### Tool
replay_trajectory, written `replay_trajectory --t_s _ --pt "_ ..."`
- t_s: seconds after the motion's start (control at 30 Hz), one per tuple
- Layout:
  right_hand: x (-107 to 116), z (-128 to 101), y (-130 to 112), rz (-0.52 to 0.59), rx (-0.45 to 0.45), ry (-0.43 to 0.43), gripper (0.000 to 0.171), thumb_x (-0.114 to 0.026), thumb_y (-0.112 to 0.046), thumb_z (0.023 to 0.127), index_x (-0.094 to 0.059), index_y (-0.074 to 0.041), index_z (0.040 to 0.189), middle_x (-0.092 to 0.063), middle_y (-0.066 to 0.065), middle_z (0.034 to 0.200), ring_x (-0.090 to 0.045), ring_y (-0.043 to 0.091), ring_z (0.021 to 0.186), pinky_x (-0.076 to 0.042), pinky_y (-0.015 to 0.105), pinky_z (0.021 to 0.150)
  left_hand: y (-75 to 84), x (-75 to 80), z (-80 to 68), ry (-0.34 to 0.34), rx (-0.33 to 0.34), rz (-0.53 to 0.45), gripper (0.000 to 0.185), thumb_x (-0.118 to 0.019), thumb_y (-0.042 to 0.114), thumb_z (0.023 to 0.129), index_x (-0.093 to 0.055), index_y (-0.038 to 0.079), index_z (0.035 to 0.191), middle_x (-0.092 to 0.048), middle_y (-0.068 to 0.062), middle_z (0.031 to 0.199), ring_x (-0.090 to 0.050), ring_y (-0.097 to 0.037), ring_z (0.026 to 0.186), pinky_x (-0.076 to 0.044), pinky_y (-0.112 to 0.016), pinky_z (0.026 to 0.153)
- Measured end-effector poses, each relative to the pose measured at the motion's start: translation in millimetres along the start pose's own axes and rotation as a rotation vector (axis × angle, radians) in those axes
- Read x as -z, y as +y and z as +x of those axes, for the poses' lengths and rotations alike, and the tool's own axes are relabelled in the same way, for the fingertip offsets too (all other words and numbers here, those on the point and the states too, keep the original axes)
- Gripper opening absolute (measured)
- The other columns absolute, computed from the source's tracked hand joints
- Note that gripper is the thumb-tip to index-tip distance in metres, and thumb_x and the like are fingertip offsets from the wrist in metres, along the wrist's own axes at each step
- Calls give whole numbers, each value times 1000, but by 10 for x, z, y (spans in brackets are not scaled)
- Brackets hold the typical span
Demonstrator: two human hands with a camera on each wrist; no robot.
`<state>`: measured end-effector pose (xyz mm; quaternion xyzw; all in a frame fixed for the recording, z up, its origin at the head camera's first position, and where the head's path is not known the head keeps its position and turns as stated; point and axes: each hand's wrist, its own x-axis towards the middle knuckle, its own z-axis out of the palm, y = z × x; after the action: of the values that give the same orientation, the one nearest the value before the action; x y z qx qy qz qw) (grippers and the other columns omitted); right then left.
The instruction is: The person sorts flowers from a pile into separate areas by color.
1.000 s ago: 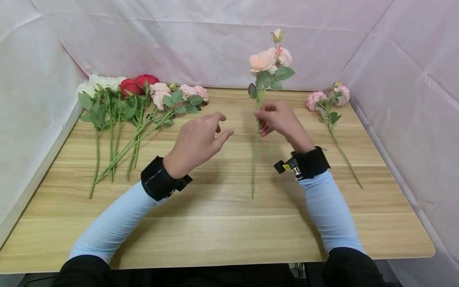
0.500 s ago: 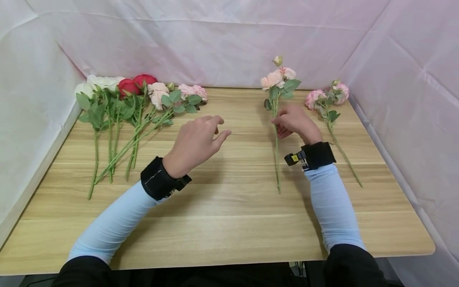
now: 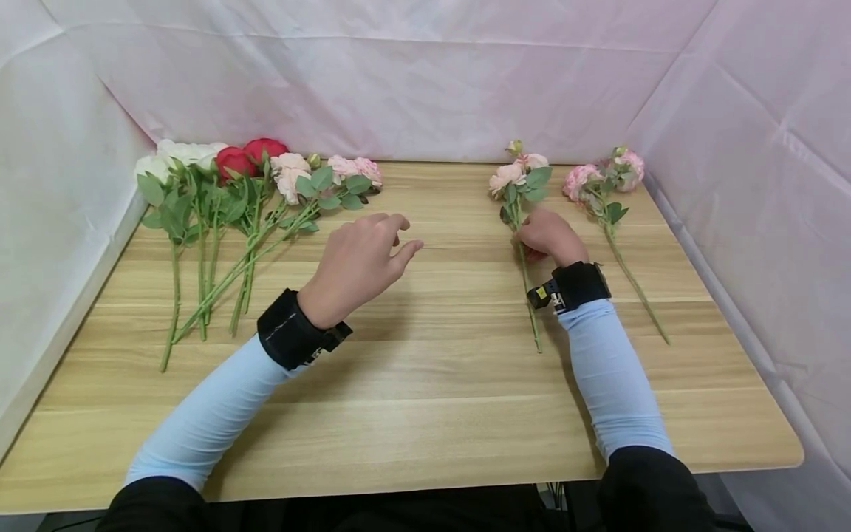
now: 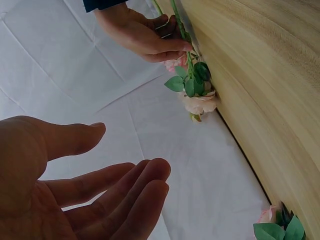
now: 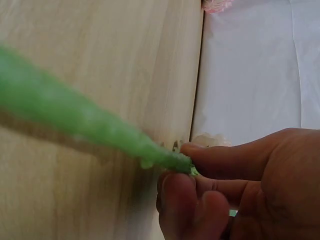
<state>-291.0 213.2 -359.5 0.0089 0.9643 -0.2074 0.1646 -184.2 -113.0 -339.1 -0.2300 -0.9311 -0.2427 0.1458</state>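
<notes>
In the head view my right hand pinches the green stem of a pale pink artificial rose low over the table's right half. The right wrist view shows its stem running up between thumb and fingertips, close to the wood. Its blooms point toward the back curtain, the stem end toward me. My left hand hovers over the middle of the table, holding nothing, fingers relaxed and thumb apart, as the left wrist view also shows. Right of the held rose lies another flower stem with pink-and-white blooms.
At the back left lie several artificial flowers: white blooms, red blooms, a pale pink rose and a pink one, their stems partly crossing. White curtain walls stand behind and beside the wooden table.
My right hand has carried the pale pink rose to the right and lowered it from upright until it lies low along the table. The left hand has stayed nearly still.
</notes>
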Motion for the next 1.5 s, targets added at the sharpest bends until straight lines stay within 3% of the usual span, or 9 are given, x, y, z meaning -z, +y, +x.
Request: replay_trajectory --t_s 0.3,0.67,0.87,0.93,1.0,1.1,1.23,1.37,1.5 --pt "6 45 70 -80 -7 -2 34 -60 -30 104 -59 -6 80 -58 2 62 -62 18 56 -49 32 63 -3 5 7 -2 5 6 36 -69 36 100 -74 4 116 -74 -10 91 -69 -24 73 -52 -37 55" --pt "13 87 126 -92 0 -54 33 -49 -37 108 -55 -5 105 -55 7 82 -63 20 68 -51 34 66 -12 4 2 1 7 7 35 -69 35 100 -74 4 116 -74 -10 91 -69 -24 73 -52 -38 56" --pt "52 88 139 -76 12 -66 43 -51 -43 107 -60 -1 106 -66 8 81 -69 20 66 -54 35 69 -15 -2 2 0 4 7 35 -69 35 100 -74 4 115 -74 -10 91 -69 -24 73 -52 -38 56" --pt "76 68 141 -51 7 -69 53 -51 -46 106 -59 2 126 -70 10 82 -71 21 66 -55 36 71 -17 -4 4 0 4 10 36 -69 35 100 -74 4 115 -74 -10 91 -69 -24 73 -52 -38 56" --pt "109 35 133 -40 8 -67 66 -51 -50 105 -48 1 148 -72 11 85 -72 22 67 -55 37 71 -20 -5 7 2 3 11 35 -69 35 100 -74 4 115 -73 -10 90 -69 -24 73 -52 -37 56" --pt "164 -26 90 -6 7 -43 69 -53 -50 104 -44 -1 151 -71 14 91 -73 24 69 -59 39 71 -29 -1 7 9 0 11 35 -70 34 99 -73 4 115 -72 -9 87 -67 -24 71 -50 -37 55" --pt "231 -131 -51 48 53 -8 55 -55 -51 104 -58 1 122 -70 19 96 -74 28 71 -62 42 72 -40 0 14 11 -1 16 34 -71 34 99 -73 4 114 -71 -9 84 -66 -24 68 -49 -37 54" --pt "248 -281 -303 114 166 -13 50 -57 -48 104 -60 -2 124 -71 20 96 -75 33 76 -63 44 73 -48 -7 18 0 1 22 35 -70 35 99 -73 4 114 -71 -8 84 -66 -23 69 -50 -37 54" --pt "210 -459 -591 137 293 -26 38 -60 -41 104 -62 -6 118 -70 16 92 -75 33 78 -63 38 68 -56 -8 18 -7 8 31 35 -70 36 99 -73 4 114 -71 -8 84 -66 -24 69 -50 -37 55"
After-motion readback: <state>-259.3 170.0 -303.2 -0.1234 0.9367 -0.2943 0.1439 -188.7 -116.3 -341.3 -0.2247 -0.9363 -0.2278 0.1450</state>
